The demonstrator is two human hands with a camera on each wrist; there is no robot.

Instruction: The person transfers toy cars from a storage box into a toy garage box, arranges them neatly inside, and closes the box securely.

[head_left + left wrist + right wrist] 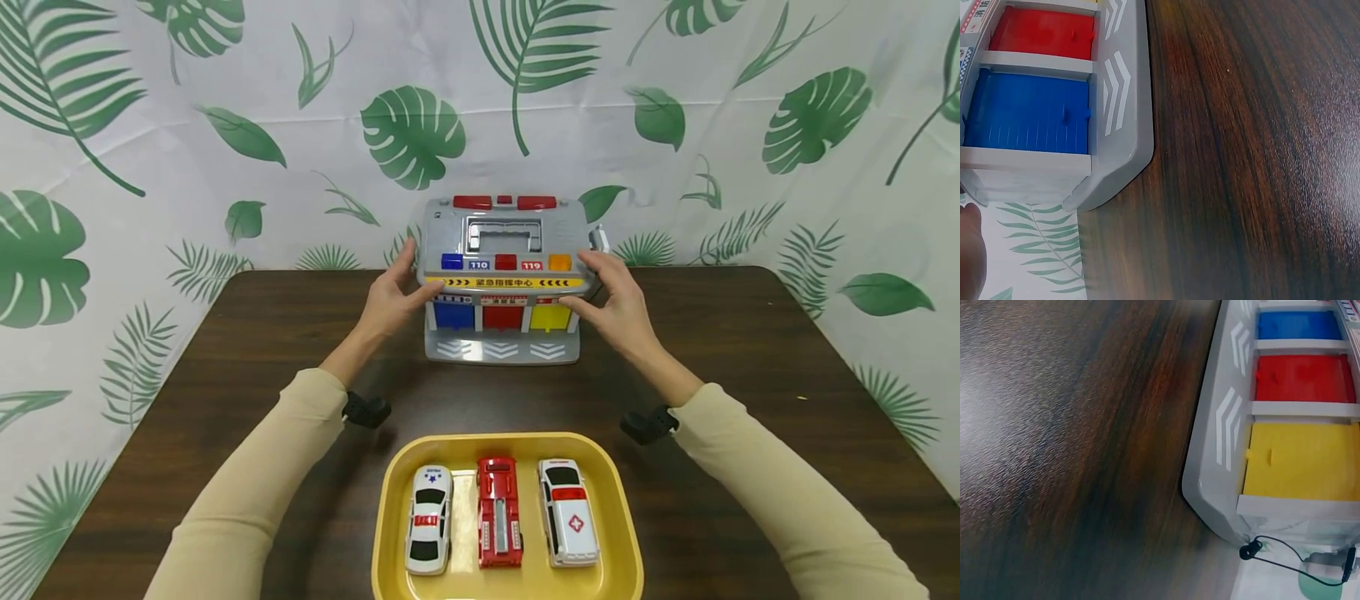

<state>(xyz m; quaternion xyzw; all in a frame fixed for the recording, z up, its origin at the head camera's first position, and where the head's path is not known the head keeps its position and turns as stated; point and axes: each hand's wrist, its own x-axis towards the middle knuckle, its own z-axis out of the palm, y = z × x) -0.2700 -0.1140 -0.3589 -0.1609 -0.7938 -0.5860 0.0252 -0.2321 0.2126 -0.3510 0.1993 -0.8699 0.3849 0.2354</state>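
Note:
A grey toy emergency station [504,350] stands at the back of the table, a blue door [1029,112], a red door [1307,378] and a yellow door [1304,461] in its front, all down. My left hand [393,296] grips the left end of its roof, thumb on the front edge. At the right end, my right hand [618,304] holds the roof between thumb and fingers. Just a bit of the left hand shows in the left wrist view; the right wrist view shows none of the right hand.
Nearer me, a yellow tray [380,533] holds a white police car [429,521], a red fire truck [500,512] and a white ambulance [570,512]. Behind the dark wooden table [247,350] hangs a leaf-patterned cloth [300,158]. A black cord [1297,575] dangles at the station's right side.

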